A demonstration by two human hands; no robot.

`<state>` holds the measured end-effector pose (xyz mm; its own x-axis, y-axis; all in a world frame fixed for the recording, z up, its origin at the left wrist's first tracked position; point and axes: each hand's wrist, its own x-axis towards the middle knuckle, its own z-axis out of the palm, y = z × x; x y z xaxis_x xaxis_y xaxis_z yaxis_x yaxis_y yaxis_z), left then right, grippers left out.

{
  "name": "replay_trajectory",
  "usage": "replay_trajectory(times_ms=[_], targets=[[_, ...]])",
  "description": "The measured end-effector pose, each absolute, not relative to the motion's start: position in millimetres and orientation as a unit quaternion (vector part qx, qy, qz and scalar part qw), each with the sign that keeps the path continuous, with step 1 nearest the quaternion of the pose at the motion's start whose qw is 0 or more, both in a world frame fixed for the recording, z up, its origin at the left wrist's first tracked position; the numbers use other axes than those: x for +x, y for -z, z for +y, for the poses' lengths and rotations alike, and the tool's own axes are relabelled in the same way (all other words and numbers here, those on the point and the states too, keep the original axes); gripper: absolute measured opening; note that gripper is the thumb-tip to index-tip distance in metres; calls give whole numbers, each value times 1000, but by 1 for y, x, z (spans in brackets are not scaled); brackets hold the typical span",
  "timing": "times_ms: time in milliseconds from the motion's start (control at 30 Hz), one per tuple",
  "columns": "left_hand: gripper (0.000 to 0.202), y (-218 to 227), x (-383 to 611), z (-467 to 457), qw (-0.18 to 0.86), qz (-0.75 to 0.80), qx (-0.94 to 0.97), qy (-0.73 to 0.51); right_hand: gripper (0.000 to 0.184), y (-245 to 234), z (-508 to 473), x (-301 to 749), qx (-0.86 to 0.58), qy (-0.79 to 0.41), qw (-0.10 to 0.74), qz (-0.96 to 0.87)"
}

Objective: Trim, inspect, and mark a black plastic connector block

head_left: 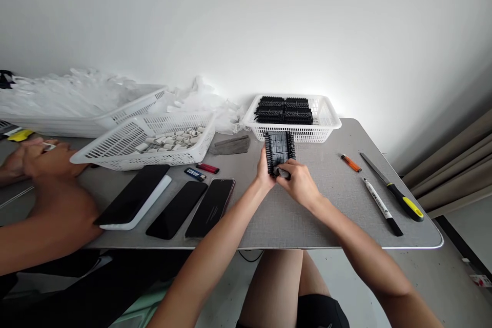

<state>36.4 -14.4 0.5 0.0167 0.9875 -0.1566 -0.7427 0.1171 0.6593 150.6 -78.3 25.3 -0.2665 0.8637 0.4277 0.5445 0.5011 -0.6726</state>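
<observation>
My left hand [264, 170] is closed around the lower left side of a black plastic piece [280, 146]. This piece is flat and rectangular, with rows of small teeth down both long sides, and is held tilted above the table. A small folded grey piece [282, 172], perhaps cloth or sandpaper, is pinched in my right hand [299, 179] against the lower end of the plastic piece. Just behind my hands stands a white basket [326, 125] with several similar black toothed pieces [284, 111] stacked inside.
Left of my hands lie grey strips [230, 145], two lighters and several phones [209, 208]. Another white basket [115, 138] holds short white tubes. An orange lighter [351, 163], a marker [380, 205] and a yellow-black-handled file [392, 187] lie right. Another person's hands [42, 156] work at far left.
</observation>
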Motion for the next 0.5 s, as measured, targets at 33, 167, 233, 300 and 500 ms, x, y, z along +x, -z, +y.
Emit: replay_trajectory(times_ms=[33, 167, 233, 300, 500], targets=[[41, -1, 37, -14, 689, 302, 199, -629, 17, -29, -77, 155, -466, -202, 406, -760], [41, -1, 44, -18, 712, 289, 218, -602, 21, -37, -73, 171, -499, -159, 553, -648], [39, 1, 51, -23, 718, 272, 242, -593, 31, -35, -71, 172, -473, -123, 598, -635], [37, 5, 59, -27, 719, 258, 257, -592, 40, -28, -67, 169, -439, -103, 592, -668], [34, 7, 61, -29, 706, 285, 225, -608, 48, -8, -65, 152, -440, -98, 491, -745]])
